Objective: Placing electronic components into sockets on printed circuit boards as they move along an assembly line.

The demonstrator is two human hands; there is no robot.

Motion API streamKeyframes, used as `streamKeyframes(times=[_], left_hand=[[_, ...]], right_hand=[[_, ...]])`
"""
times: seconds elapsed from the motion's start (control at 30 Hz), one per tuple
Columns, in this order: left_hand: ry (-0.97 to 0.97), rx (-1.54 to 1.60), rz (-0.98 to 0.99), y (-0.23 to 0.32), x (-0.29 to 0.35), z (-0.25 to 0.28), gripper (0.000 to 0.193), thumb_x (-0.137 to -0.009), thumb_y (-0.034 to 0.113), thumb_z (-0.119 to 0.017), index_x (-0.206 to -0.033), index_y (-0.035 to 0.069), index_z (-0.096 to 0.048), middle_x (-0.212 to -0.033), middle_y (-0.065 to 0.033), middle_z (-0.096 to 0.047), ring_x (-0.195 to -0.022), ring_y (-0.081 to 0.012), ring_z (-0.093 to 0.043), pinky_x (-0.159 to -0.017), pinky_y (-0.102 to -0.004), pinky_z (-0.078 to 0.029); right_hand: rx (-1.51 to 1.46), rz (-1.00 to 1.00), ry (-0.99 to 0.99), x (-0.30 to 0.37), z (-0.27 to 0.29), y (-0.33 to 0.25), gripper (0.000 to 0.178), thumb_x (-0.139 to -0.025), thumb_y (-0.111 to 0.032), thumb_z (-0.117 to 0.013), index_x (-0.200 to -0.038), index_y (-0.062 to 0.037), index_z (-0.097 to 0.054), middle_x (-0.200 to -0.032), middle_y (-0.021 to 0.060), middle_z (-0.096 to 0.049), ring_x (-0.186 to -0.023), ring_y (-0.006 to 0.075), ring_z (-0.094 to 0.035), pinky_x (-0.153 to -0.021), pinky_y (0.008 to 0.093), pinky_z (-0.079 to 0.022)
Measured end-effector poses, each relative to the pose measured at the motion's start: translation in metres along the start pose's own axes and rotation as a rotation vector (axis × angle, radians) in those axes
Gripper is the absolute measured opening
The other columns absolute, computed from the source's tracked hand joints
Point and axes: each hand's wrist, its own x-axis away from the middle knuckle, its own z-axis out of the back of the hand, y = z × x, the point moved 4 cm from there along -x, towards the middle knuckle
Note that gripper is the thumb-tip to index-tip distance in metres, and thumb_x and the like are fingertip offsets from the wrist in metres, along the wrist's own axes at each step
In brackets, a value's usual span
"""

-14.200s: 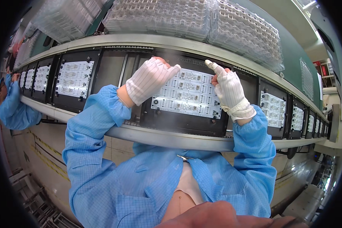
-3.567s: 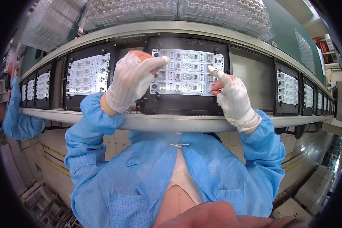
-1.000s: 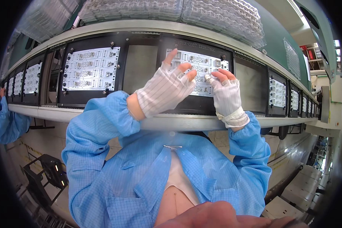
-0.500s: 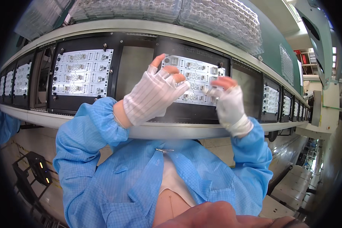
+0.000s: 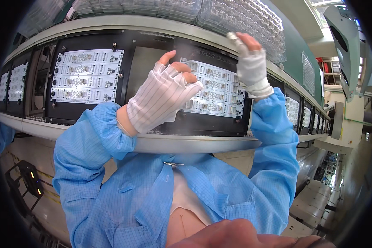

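My left hand (image 5: pixel 163 97), in a striped white glove with bare fingertips, is raised over the left edge of a white circuit board panel (image 5: pixel 217 89) in a black carrier frame. Its index finger points up while the others curl in; what they hold, if anything, is hidden. My right hand (image 5: pixel 252 66), in a white glove with a light cover on one fingertip, is beyond the panel's far right corner. Its fingers reach toward the clear plastic trays (image 5: pixel 244 25), apart from each other, and I see nothing in them.
Another white circuit board panel (image 5: pixel 87 76) sits in a black frame on the left. More framed panels (image 5: pixel 292 109) follow along the conveyor line to the right. Pale rails (image 5: pixel 194 144) edge the line. A grey equipment arm (image 5: pixel 343 49) stands at the far right.
My right hand has moved from above the panel's right side up and away toward the clear trays. My left hand has shifted slightly left, keeping its curled pose.
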Motion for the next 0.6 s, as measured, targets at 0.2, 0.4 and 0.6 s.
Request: streamKeyframes(times=[0.2, 0.4, 0.6], left_hand=[[-0.047, -0.078, 0.067, -0.004, -0.003, 0.002, 0.041, -0.072, -0.007, -0.066, -0.108, 0.011, -0.069, -0.102, -0.0032, -0.065, -0.103, -0.026, -0.062, -0.109, -0.0486, -0.043], [-0.203, -0.321, 0.311, -0.018, 0.006, -0.005, 0.05, -0.075, -0.003, -0.064, -0.123, 0.007, -0.06, -0.099, -0.0112, -0.064, -0.096, -0.0298, -0.062, -0.085, -0.0376, -0.052], [-0.164, -0.155, 0.352, -0.03, 0.013, -0.005, 0.051, -0.08, -0.001, -0.06, -0.131, 0.005, -0.054, -0.098, -0.0199, -0.065, -0.082, -0.0325, -0.067, -0.072, -0.0381, -0.058]], right_hand=[[-0.141, -0.145, -0.025, 0.027, -0.02, -0.013, 0.062, -0.078, 0.012, -0.059, -0.135, -0.0114, -0.062, -0.131, 0.0082, -0.057, -0.122, 0.0284, -0.052, -0.101, 0.0411, -0.048], [-0.027, -0.159, 0.209, 0.021, 0.035, -0.029, 0.066, -0.074, 0.011, -0.06, -0.136, -0.0119, -0.061, -0.131, 0.0104, -0.057, -0.122, 0.0291, -0.053, -0.104, 0.0421, -0.045], [-0.032, -0.148, 0.163, 0.031, 0.034, -0.043, 0.076, -0.068, 0.009, -0.06, -0.139, -0.0179, -0.059, -0.133, 0.0068, -0.057, -0.125, 0.0297, -0.052, -0.108, 0.0447, -0.04]])
